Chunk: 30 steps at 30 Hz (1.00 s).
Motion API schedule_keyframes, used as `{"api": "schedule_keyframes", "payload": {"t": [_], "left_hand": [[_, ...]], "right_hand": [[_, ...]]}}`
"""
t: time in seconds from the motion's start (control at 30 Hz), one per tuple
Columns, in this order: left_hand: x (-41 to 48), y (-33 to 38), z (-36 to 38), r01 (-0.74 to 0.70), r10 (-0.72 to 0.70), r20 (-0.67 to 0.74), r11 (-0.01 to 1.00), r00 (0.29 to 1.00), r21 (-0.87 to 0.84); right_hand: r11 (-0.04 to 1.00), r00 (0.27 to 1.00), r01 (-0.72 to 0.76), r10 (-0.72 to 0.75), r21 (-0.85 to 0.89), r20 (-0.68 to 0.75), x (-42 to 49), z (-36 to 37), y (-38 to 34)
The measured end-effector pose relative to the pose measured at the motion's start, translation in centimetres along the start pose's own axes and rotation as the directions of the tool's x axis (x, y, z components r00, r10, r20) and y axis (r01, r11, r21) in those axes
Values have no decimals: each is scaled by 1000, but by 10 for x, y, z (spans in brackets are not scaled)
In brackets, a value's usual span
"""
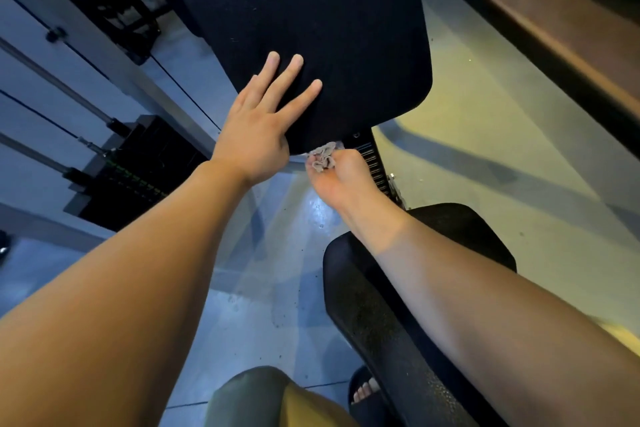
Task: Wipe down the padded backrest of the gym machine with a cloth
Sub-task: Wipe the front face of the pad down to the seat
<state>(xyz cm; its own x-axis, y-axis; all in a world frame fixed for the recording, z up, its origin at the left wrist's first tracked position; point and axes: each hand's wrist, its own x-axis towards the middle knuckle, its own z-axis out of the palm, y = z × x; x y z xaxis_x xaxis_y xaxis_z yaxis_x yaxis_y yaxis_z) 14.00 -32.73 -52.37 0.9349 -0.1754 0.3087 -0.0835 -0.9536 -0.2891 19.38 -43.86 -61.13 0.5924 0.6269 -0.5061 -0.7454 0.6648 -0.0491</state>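
The black padded backrest (311, 21) fills the upper middle of the head view, tilted, with its rounded lower edge nearest me. My left hand (258, 128) lies flat on the pad's lower left corner, fingers spread. Just below the pad's bottom edge, my right hand (341, 177) is closed around a small crumpled grey cloth (323, 156). The cloth touches the underside edge of the backrest. Most of the cloth is hidden inside my fist.
The black padded seat (398, 305) sits under my right forearm. A weight stack (138, 170) with cables and guide rods stands at the left. A ribbed adjustment post (375, 166) runs behind my right hand. My knee and a sandalled foot (363, 392) show at the bottom, over grey floor.
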Motion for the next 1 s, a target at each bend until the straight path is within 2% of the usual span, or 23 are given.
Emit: {"api": "schedule_keyframes", "payload": {"t": [0.07,0.2,0.37,0.4,0.47,0.57,0.63,0.7,0.77,0.83,0.9,0.93,1.0], "left_hand": [[1,-2,-2,-17,17,8,1000,1000,-4],[1,3,4,10,-10,-20,1000,1000,12],[0,2,8,6,-5,-45,1000,999,23],[0,2,8,16,-15,-48,1000,999,22],[1,4,9,29,-28,-61,999,998,22],[1,7,10,45,-43,-65,998,997,31],[1,8,10,51,-49,-59,998,997,34],[1,7,11,48,-45,-55,998,997,42],[1,7,11,49,-46,-54,998,997,50],[1,10,10,57,-54,-49,997,997,50],[1,14,9,67,-66,-29,997,997,39],[1,15,9,78,-77,-17,996,997,33],[0,16,6,87,-87,-1,996,996,17]], "right_hand": [[1000,1000,2,-2,6,-2,4,2,-5],[984,990,33,-8,-174,140,-11,-7,-5],[973,968,36,23,-228,250,-38,-33,-18],[964,968,73,-7,-256,249,-40,-35,-22],[957,985,120,-82,-265,150,-35,-29,-30],[984,997,79,-78,-157,11,-21,-6,-29],[976,998,41,-29,-215,62,-30,-7,-22],[915,983,85,-13,-395,181,-47,-21,-23],[835,962,226,-111,-501,248,-55,-37,-40],[809,933,351,-345,-471,103,-50,-37,-65],[754,838,441,-540,-487,-77,-41,-33,-86],[710,799,459,-592,-533,-101,-37,-31,-91],[650,808,430,-587,-626,-55,-38,-20,-81]]}}
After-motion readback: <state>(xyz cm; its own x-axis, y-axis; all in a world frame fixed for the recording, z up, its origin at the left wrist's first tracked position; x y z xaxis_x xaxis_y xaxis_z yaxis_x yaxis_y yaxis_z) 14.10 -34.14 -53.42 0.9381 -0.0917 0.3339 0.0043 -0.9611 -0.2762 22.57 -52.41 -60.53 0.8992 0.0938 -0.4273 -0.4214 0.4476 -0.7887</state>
